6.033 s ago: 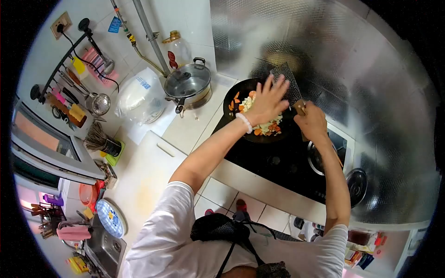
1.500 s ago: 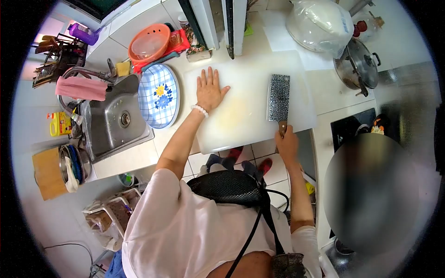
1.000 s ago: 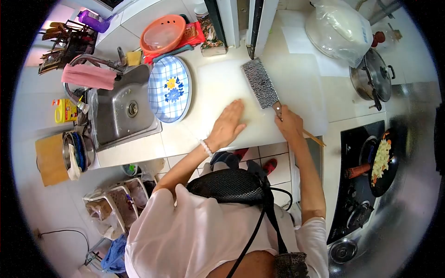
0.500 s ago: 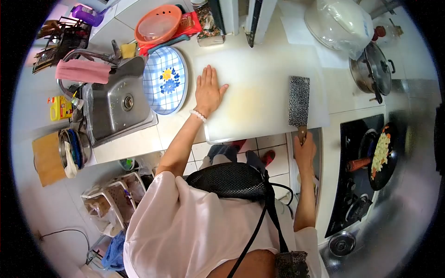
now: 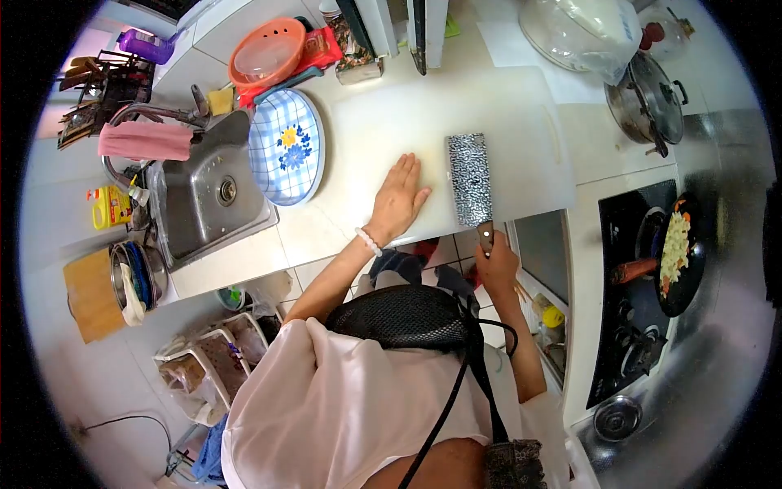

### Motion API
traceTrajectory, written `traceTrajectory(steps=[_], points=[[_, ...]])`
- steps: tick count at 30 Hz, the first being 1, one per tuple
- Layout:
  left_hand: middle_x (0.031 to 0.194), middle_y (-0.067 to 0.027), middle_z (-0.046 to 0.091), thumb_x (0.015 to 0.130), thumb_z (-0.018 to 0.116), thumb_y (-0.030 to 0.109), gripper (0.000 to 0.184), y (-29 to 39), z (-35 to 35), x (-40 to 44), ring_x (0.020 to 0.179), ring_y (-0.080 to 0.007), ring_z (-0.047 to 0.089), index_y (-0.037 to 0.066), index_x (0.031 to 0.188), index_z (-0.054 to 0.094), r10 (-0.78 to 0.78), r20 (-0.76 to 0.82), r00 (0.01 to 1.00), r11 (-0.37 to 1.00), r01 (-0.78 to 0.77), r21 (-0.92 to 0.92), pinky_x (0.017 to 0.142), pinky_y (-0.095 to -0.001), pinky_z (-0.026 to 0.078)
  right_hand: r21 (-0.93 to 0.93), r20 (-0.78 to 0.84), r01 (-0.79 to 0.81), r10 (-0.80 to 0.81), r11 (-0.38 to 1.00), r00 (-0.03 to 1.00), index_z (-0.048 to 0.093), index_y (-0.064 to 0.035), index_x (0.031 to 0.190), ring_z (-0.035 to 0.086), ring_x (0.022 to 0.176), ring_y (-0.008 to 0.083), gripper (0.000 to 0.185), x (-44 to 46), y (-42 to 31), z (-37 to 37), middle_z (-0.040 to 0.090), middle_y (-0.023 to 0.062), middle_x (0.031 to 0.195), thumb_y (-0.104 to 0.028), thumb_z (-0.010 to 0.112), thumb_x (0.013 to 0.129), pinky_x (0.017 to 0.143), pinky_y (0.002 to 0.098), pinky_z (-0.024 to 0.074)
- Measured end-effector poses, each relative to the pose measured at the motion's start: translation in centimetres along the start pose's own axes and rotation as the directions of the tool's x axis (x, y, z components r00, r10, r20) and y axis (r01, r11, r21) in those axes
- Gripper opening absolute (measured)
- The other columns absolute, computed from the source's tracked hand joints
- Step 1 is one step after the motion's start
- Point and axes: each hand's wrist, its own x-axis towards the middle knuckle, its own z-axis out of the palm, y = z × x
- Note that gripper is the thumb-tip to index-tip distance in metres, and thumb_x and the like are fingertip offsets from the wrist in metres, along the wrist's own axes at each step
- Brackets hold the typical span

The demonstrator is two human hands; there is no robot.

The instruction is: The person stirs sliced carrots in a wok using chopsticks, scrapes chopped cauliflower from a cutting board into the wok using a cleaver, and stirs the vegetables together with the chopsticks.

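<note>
My right hand (image 5: pixel 496 265) is wrapped round the handle of a cleaver (image 5: pixel 469 181). The broad blade has a dark speckled pattern and points away from me over the right half of the white cutting board (image 5: pixel 521 122). Flat on the board's front left part lies my left hand (image 5: pixel 397 198), fingers stretched out and nothing in them. A gap of bare board separates its fingers from the blade. Left of the board stands an oval plate (image 5: pixel 269 151) with blue checks and a flower print.
A steel sink (image 5: pixel 208 183) lies at left, with an orange colander (image 5: pixel 267 50) behind the plate. On the right, a black pan (image 5: pixel 695 244) with diced food sits on the stove (image 5: pixel 619 326), and a lidded pot (image 5: pixel 643 106) stands behind it. Below the counter a drawer (image 5: pixel 539 257) stands open.
My right hand has brought the cleaver left across the board. My left hand has slid right and toward me, still flat. More of the drawer below shows.
</note>
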Motion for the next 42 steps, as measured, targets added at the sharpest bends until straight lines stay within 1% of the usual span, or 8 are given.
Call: traceTrajectory(steps=[6, 11, 14, 22, 31, 36, 40, 42], points=[[0.138, -0.0273, 0.037, 0.091, 0.050, 0.021, 0.052, -0.5, -1.5, -1.2, 0.132, -0.0394, 0.033, -0.009, 0.132, 0.039, -0.063, -0.040, 0.997, 0.994, 0.059, -0.097, 0.110, -0.0420, 0.026, -0.040, 0.078, 0.066, -0.063, 0.997, 0.995, 0.049, -0.0008, 0.103, 0.062, 0.072, 0.0412, 0.035, 1.2, -3.6, 0.3, 0.063, 0.0213, 0.083, -0.027, 0.060, 0.083, 0.065, 0.0515, 0.0472], [0.143, -0.0261, 0.032, 0.095, 0.043, 0.019, 0.050, -3.1, -1.8, -3.1, 0.134, -0.0391, 0.029, -0.007, 0.137, 0.033, -0.328, -0.311, 0.892, 0.928, 0.244, -0.281, 0.111, -0.0411, 0.023, -0.110, 0.195, 0.056, -0.033, 0.992, 0.980, 0.048, 0.0005, 0.103, 0.063, 0.075, 0.0425, 0.034, 3.3, -7.1, 0.2, 0.064, 0.0243, 0.084, -0.027, 0.057, 0.085, 0.068, 0.0523, 0.0487], [0.144, -0.0261, 0.030, 0.096, 0.040, 0.019, 0.050, -4.9, -1.8, -2.8, 0.134, -0.0388, 0.028, -0.008, 0.137, 0.031, -0.431, -0.333, 0.838, 0.885, 0.321, -0.338, 0.112, -0.0408, 0.022, -0.125, 0.221, 0.111, -0.082, 0.986, 0.972, 0.048, 0.0013, 0.102, 0.063, 0.076, 0.0423, 0.034, 4.4, -8.4, 0.8, 0.063, 0.0263, 0.083, -0.027, 0.055, 0.085, 0.068, 0.0529, 0.0492], [0.140, -0.0323, 0.031, 0.092, 0.048, 0.027, 0.061, -4.4, 0.2, 0.7, 0.133, -0.0433, 0.026, -0.014, 0.134, 0.031, -0.345, -0.338, 0.876, 0.932, 0.363, -0.011, 0.112, -0.0476, 0.017, -0.100, 0.225, 0.284, -0.256, 0.954, 0.940, 0.050, 0.0036, 0.093, 0.064, 0.070, 0.0427, 0.031, 4.7, -10.3, 3.1, 0.064, 0.0235, 0.073, -0.025, 0.057, 0.083, 0.067, 0.0523, 0.0501], [0.145, -0.0335, 0.021, 0.093, 0.045, 0.028, 0.065, -3.5, 1.3, 0.8, 0.137, -0.0428, 0.017, -0.017, 0.135, 0.025, -0.394, -0.335, 0.856, 0.904, 0.426, 0.027, 0.114, -0.0452, 0.011, 0.031, 0.213, 0.291, -0.290, 0.956, 0.933, 0.049, 0.0011, 0.088, 0.061, 0.066, 0.0451, 0.025, 2.6, -11.1, 4.0, 0.062, 0.0246, 0.070, -0.022, 0.054, 0.080, 0.068, 0.0550, 0.0474], [0.144, -0.0334, 0.021, 0.095, 0.042, 0.030, 0.064, -0.2, 0.6, 2.4, 0.137, -0.0430, 0.017, -0.016, 0.136, 0.025, -0.363, -0.348, 0.864, 0.929, 0.366, -0.060, 0.114, -0.0451, 0.012, 0.041, 0.096, 0.386, -0.388, 0.922, 0.917, 0.048, 0.0036, 0.091, 0.060, 0.066, 0.0456, 0.027, 2.0, -10.4, 0.0, 0.061, 0.0256, 0.071, -0.020, 0.057, 0.080, 0.067, 0.0541, 0.0471], [0.144, -0.0339, 0.021, 0.096, 0.042, 0.028, 0.060, 7.2, -1.3, 7.5, 0.136, -0.0441, 0.018, -0.015, 0.136, 0.026, -0.232, -0.361, 0.903, 0.969, 0.181, -0.169, 0.113, -0.0454, 0.014, 0.024, 0.034, 0.274, -0.275, 0.961, 0.961, 0.048, 0.0045, 0.091, 0.060, 0.064, 0.0450, 0.027, 1.0, -10.0, -7.9, 0.061, 0.0253, 0.071, -0.018, 0.059, 0.079, 0.064, 0.0523, 0.0477], [0.143, -0.0341, 0.022, 0.096, 0.041, 0.028, 0.060, 12.2, -2.2, 10.0, 0.136, -0.0447, 0.019, -0.015, 0.135, 0.026, -0.087, -0.346, 0.934, 0.974, 0.007, -0.227, 0.113, -0.0458, 0.015, -0.037, -0.115, 0.266, -0.268, 0.963, 0.956, 0.047, 0.0022, 0.084, 0.062, 0.056, 0.0377, 0.021, -0.4, -9.5, -12.5, 0.061, 0.0208, 0.066, -0.016, 0.057, 0.081, 0.052, 0.0469, 0.0498]])
